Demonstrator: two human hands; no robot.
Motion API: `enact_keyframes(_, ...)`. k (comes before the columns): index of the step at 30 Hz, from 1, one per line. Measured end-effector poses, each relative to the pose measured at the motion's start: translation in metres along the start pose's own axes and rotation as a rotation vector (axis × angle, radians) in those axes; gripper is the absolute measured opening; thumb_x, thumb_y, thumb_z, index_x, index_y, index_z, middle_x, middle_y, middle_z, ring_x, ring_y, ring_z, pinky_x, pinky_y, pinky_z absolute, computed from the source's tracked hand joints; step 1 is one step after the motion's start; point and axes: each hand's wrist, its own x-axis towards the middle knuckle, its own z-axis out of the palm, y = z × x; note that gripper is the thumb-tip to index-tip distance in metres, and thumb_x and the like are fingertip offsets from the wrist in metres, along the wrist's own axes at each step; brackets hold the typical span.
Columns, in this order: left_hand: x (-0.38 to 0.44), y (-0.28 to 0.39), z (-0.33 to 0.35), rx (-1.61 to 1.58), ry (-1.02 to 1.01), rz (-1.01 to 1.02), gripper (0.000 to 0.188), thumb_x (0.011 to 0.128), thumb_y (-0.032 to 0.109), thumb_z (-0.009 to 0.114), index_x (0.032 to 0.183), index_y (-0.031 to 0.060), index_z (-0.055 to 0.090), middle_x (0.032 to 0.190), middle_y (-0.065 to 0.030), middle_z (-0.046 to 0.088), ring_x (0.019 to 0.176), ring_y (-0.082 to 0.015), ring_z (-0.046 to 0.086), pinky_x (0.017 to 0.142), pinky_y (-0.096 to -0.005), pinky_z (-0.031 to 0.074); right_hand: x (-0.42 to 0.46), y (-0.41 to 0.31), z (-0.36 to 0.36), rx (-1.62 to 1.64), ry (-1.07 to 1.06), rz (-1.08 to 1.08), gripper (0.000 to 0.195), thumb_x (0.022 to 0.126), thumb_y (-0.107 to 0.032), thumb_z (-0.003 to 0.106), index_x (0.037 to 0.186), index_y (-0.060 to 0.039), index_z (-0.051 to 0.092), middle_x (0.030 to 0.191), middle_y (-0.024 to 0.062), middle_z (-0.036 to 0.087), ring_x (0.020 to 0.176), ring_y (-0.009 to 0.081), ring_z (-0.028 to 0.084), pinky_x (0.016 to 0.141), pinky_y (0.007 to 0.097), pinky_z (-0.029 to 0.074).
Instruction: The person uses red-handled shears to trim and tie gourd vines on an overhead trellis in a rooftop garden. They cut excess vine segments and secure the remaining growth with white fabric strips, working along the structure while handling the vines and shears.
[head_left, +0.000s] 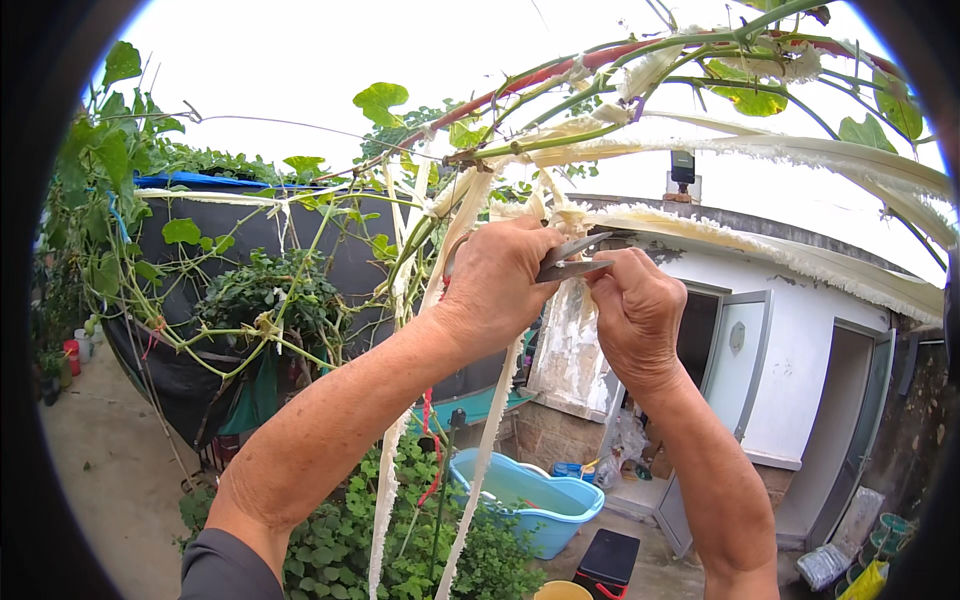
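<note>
My left hand (495, 289) is raised in front of me, closed around a pair of metal scissors (576, 259) with the blades parted and pointing right. A small white speck sits between the blades. Beside the blade tips, my right hand (637, 307) has its fingers pinched together; what they may hold is hidden. Just behind both hands, frayed cream fabric strips are bunched in a knot (568, 217) under the vines. A long loose strip (484, 442) hangs down below my left hand. Green vine stems (562, 140) run above, tied with more fabric.
A red curved pole (540, 75) supports the vines overhead. Below stand leafy shrubs (337, 540), a blue plastic tub (551, 517) of water and a black-lidded box (609, 559). Dark sheeting (337, 232) hangs at left. A white building with open doors (739, 352) stands to the right.
</note>
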Motion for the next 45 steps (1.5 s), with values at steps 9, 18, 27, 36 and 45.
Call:
enact_keyframes(9, -0.008, -0.005, 0.019, -0.143, 0.031, -0.110, 0.009, 0.083, 0.004, 0.072, 0.086, -0.0029, 0.067, 0.075, -0.0073, 0.055, 0.070, -0.0161, 0.052, 0.064, -0.0332, 0.041, -0.004, -0.015, -0.004, -0.158, 0.095, 0.182, 0.008, 0.081, -0.008, 0.069, 0.083, -0.0015, 0.066, 0.076, 0.0126, 0.066, 0.063, 0.0299, 0.064, 0.059, 0.0402, 0.048)
enact_keyframes(18, -0.014, -0.009, 0.029, -0.412, 0.044, -0.206, 0.007, 0.084, 0.005, 0.071, 0.087, 0.0005, 0.067, 0.084, -0.0019, 0.055, 0.073, -0.0116, 0.050, 0.066, -0.0296, 0.041, 0.000, 0.000, 0.009, -0.157, -0.007, 0.169, 0.014, 0.085, -0.009, 0.062, 0.080, 0.0022, 0.068, 0.069, 0.0180, 0.065, 0.062, 0.0305, 0.065, 0.062, 0.0388, 0.050)
enact_keyframes(27, -0.014, -0.020, 0.016, -0.495, -0.072, -0.240, 0.017, 0.090, 0.017, 0.067, 0.086, 0.0003, 0.063, 0.094, -0.0041, 0.058, 0.077, -0.0096, 0.054, 0.071, -0.0274, 0.044, 0.009, 0.000, 0.012, -0.033, -0.063, 0.369, 0.013, 0.082, -0.008, 0.059, 0.076, 0.0013, 0.067, 0.067, 0.0192, 0.065, 0.064, 0.0364, 0.066, 0.064, 0.0415, 0.051)
enact_keyframes(36, -0.016, -0.010, 0.018, -0.499, -0.062, -0.307, 0.017, 0.091, 0.017, 0.067, 0.087, 0.0007, 0.066, 0.103, -0.0102, 0.064, 0.081, -0.0124, 0.058, 0.080, -0.0302, 0.046, 0.001, 0.005, 0.017, -0.159, -0.029, 0.111, 0.007, 0.083, -0.002, 0.061, 0.080, 0.0024, 0.065, 0.064, 0.0147, 0.063, 0.057, 0.0203, 0.061, 0.059, 0.0346, 0.048)
enact_keyframes(45, -0.033, -0.024, 0.007, -0.775, -0.096, -0.393, 0.018, 0.093, 0.014, 0.052, 0.085, 0.0056, 0.066, 0.132, -0.0127, 0.061, 0.067, -0.0037, 0.053, 0.060, -0.0204, 0.044, -0.010, 0.037, 0.009, 0.106, 0.013, 0.644, 0.014, 0.084, -0.006, 0.059, 0.082, 0.0032, 0.070, 0.059, 0.0099, 0.062, 0.054, 0.0160, 0.058, 0.056, 0.0346, 0.047)
